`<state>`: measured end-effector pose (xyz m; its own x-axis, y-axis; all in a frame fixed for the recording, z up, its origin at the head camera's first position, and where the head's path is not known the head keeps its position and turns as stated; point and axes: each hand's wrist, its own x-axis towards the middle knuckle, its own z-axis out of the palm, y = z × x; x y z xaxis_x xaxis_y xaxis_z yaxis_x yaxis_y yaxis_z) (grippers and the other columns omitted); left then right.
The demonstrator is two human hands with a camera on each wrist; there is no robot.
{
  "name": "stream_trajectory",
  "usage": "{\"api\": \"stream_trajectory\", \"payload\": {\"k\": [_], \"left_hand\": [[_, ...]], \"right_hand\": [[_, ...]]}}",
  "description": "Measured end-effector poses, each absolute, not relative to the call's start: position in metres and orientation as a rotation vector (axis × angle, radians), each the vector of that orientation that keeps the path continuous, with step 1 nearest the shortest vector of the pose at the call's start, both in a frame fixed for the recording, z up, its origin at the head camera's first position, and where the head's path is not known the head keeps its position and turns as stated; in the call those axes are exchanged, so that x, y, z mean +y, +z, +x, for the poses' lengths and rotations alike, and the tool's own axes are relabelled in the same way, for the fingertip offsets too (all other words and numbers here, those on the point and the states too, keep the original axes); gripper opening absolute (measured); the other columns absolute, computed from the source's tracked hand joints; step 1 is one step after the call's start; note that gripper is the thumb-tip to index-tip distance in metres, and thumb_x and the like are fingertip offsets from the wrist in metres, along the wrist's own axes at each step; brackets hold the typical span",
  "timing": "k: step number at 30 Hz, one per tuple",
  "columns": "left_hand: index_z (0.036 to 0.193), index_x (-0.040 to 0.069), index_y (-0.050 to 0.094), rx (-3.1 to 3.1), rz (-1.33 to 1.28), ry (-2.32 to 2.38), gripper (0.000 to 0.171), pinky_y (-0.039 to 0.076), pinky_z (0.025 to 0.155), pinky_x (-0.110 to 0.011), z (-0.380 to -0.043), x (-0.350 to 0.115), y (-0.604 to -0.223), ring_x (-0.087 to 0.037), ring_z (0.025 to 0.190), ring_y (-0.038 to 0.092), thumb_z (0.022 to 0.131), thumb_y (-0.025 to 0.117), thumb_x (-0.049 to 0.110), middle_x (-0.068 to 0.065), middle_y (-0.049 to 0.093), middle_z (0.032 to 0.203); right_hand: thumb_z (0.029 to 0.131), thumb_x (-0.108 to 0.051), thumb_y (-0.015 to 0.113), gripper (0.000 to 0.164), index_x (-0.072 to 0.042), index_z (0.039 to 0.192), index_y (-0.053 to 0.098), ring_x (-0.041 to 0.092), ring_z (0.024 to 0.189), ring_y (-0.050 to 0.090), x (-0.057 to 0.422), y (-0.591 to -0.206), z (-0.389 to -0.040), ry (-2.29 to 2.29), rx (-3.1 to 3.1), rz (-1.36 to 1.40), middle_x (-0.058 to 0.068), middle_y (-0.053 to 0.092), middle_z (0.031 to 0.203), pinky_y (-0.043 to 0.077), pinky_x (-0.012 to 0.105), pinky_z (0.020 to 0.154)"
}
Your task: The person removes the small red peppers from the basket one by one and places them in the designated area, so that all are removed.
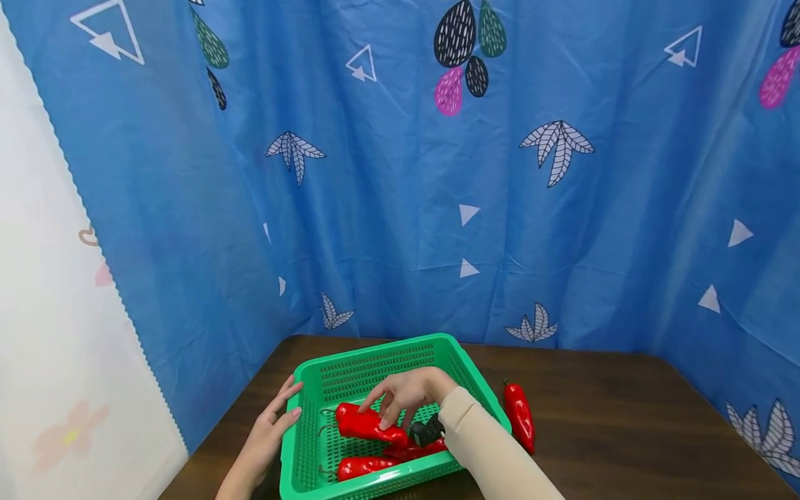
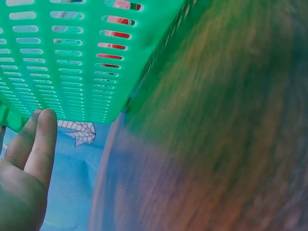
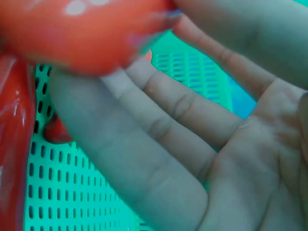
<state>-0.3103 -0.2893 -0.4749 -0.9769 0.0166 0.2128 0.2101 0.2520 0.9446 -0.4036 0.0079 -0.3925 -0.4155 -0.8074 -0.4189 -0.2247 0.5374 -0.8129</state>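
Note:
My right hand [image 1: 409,394] reaches into the green plastic basket [image 1: 382,347] and pinches a long red pepper [image 1: 361,425] between thumb and fingers. In the right wrist view, the thumb and fingers [image 3: 130,139] meet at the pepper's end [image 3: 82,38]. Below it in the basket lie more red peppers, one near the front wall [image 1: 365,467] and another partly under the sleeve [image 1: 415,450]. My left hand [image 1: 265,434] rests against the basket's left side, its fingers fairly straight along the outer wall. The left wrist view shows two fingertips [image 2: 43,130] at the slotted wall.
One red pepper [image 1: 519,417] lies on the dark wooden table [image 1: 625,423], just right of the basket. A small black device [image 1: 427,430] sits at the right wrist. Behind the table hangs a blue patterned curtain [image 1: 400,173], with a white cloth [image 1: 56,278] at the left.

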Motion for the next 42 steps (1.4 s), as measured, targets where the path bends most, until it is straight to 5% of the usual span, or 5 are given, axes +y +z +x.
{"api": "stream_trajectory", "payload": {"k": [23, 42], "left_hand": [[0.155, 0.009, 0.036, -2.349, -0.229, -1.853, 0.056, 0.015, 0.111, -0.075, -0.308, -0.289, -0.476, -0.047, 0.153, -0.007, 0.104, 0.054, 0.022, -0.012, 0.006, 0.170], [0.155, 0.010, 0.036, -2.366, -0.210, -1.851, 0.056, 0.015, 0.111, -0.074, -0.312, -0.291, -0.475, -0.046, 0.154, -0.007, 0.103, 0.055, 0.024, -0.011, 0.007, 0.170]], "right_hand": [[0.092, -0.006, 0.069, 0.045, -0.018, 0.135, 0.064, 0.022, 0.089, 0.069, 0.046, -0.373, -0.385, -1.308, 2.001, -0.802, 0.011, 0.067, 0.108, 0.063, 0.044, 0.077], [0.094, -0.012, 0.068, 0.056, -0.012, 0.148, 0.050, 0.026, 0.100, 0.065, 0.088, -0.374, -0.365, -1.624, 2.017, -0.765, 0.017, 0.060, 0.121, 0.062, 0.044, 0.081]]}}
